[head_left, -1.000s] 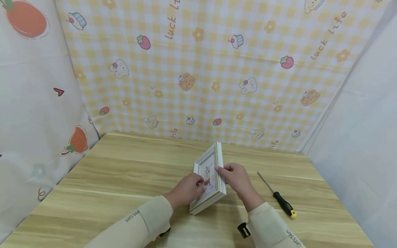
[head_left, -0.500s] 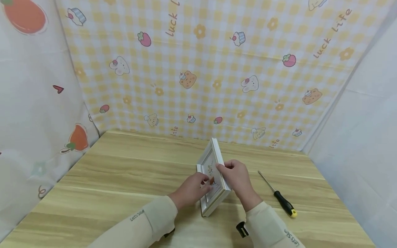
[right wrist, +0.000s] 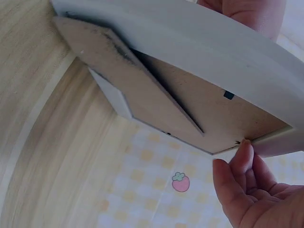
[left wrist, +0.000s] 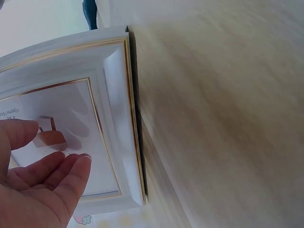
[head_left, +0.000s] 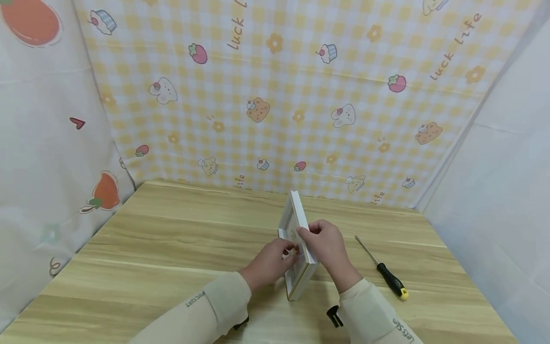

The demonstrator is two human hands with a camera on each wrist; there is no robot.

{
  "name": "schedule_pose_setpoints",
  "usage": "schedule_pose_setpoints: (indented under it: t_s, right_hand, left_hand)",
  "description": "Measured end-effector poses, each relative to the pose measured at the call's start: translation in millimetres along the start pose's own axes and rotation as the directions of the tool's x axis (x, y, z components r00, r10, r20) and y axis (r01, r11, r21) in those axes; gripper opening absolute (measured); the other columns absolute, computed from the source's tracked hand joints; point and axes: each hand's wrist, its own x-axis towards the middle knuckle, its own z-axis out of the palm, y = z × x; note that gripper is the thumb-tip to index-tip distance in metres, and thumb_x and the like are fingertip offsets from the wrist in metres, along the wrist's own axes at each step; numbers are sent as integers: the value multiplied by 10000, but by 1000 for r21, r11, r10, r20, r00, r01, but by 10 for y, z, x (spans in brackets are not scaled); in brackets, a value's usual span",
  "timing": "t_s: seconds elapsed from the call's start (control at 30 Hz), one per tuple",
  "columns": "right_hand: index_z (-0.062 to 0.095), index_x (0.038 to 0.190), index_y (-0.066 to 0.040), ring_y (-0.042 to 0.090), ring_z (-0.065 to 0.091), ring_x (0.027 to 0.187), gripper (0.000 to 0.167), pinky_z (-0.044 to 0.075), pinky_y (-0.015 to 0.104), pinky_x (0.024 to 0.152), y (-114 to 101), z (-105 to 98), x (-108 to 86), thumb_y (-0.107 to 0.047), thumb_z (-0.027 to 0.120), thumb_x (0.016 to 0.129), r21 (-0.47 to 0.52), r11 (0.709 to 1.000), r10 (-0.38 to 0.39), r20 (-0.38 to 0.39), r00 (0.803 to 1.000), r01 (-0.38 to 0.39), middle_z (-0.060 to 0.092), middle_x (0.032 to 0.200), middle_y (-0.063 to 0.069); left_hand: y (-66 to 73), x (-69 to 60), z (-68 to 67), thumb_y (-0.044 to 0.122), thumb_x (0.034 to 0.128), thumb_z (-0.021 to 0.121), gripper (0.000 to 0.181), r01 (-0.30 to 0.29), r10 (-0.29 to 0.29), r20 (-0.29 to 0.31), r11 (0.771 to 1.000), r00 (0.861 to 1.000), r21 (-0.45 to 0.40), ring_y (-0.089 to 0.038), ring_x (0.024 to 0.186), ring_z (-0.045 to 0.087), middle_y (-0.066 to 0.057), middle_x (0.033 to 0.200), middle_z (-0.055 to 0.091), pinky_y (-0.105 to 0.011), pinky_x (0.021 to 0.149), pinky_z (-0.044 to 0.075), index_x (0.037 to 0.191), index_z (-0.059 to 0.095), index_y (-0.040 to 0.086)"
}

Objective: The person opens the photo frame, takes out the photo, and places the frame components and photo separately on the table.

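Observation:
A white picture frame with thin gold lines stands on edge on the table, seen nearly edge-on from the head. My left hand is at its front, loosely bent, thumb and fingers apart, with nothing between them in the left wrist view; whether it touches the glazing I cannot tell. My right hand holds the frame's right edge, thumb toward the front edge and fingers behind. In the right wrist view, a fingertip meets the edge of the brown backing board beside a small dark tab. The support leg juts out from the back.
A screwdriver with a black and yellow handle lies on the wooden table to the right of my right hand. A yellow checked cloth hangs behind, and white cloths close off both sides.
The picture frame has turned from showing its front to nearly edge-on, and its lower end has shifted right. My left hand has moved right along with it. My right hand keeps to its edge.

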Motion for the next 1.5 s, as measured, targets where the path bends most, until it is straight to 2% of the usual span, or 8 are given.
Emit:
schedule_pose_setpoints:
  t_s: [0.27, 0.63, 0.8, 0.9, 1.0, 1.1, 1.3, 1.5]
  right_hand:
    - [632, 961, 29, 198, 636, 753, 312, 554, 345, 652, -47, -23, -33, -266, 685, 876, -6, 1000, 16, 80, 997, -16, 657, 939, 140]
    - [655, 969, 13, 189, 609, 783, 313, 529, 322, 676, -37, -5, -39, -291, 662, 894, -19, 1000, 13, 103, 995, -11, 656, 943, 120]
    - [659, 989, 13, 187, 611, 792, 321, 530, 326, 679, -44, -10, -48, -296, 659, 898, -19, 1000, 5, 104, 995, -3, 662, 952, 116]
    - [661, 999, 10, 186, 613, 795, 330, 532, 328, 678, -45, -13, -52, -305, 659, 899, -11, 1000, 8, 110, 994, -7, 665, 960, 113]
    - [662, 1001, 5, 184, 616, 799, 329, 537, 328, 676, -46, -14, -53, -307, 661, 898, -2, 1000, 12, 116, 993, -12, 665, 964, 109]
    - [665, 991, 1, 178, 614, 799, 318, 536, 321, 675, -58, -10, -49, -303, 661, 894, -2, 1000, 12, 123, 992, -11, 666, 958, 103]
    - [670, 992, -1, 171, 612, 792, 313, 530, 316, 683, -75, -4, -48, -299, 658, 897, -34, 999, 0, 131, 991, 4, 669, 954, 94]
    - [669, 991, -4, 164, 608, 793, 312, 525, 313, 694, -80, -7, -37, -301, 654, 899, -51, 999, -8, 145, 989, 16, 667, 954, 86]
  left_hand:
    - [16, 46, -60, 206, 976, 562, 308, 18, -18, -6, 999, 1000, -37, -286, 1047, 588, -159, 1191, 588, -413, 844, 517, 1165, 595, -34]
    - [93, 109, -209, 211, 1000, 510, 339, 29, -33, -47, 996, 998, -83, -280, 1066, 583, -164, 1229, 569, -414, 868, 505, 1238, 571, -22]
    - [113, 146, -273, 113, 979, 468, 314, 43, -50, -70, 995, 996, -91, -276, 1075, 572, -167, 1222, 576, -407, 867, 500, 1228, 566, -49]
    - [133, 168, -326, 83, 957, 425, 335, 81, -95, -92, 986, 991, -149, -274, 1086, 572, -165, 1220, 593, -417, 883, 490, 1225, 578, -48]
    - [169, 184, -378, 124, 977, 393, 343, 130, -158, -99, 961, 983, -245, -267, 1064, 593, -151, 1201, 614, -413, 887, 495, 1199, 603, -31]
    - [193, 210, -418, 170, 995, 382, 343, 167, -207, -109, 939, 972, -299, -258, 989, 618, -136, 1105, 644, -387, 862, 509, 1120, 635, -25]
    - [224, 251, -462, 320, 1013, 451, 361, 232, -275, -116, 928, 955, -290, -202, 868, 584, -110, 976, 640, -325, 751, 481, 997, 659, 25]
    - [260, 267, -483, 364, 990, 503, 344, 265, -301, -99, 925, 948, -273, -159, 688, 469, -90, 830, 580, -276, 600, 387, 948, 643, 53]
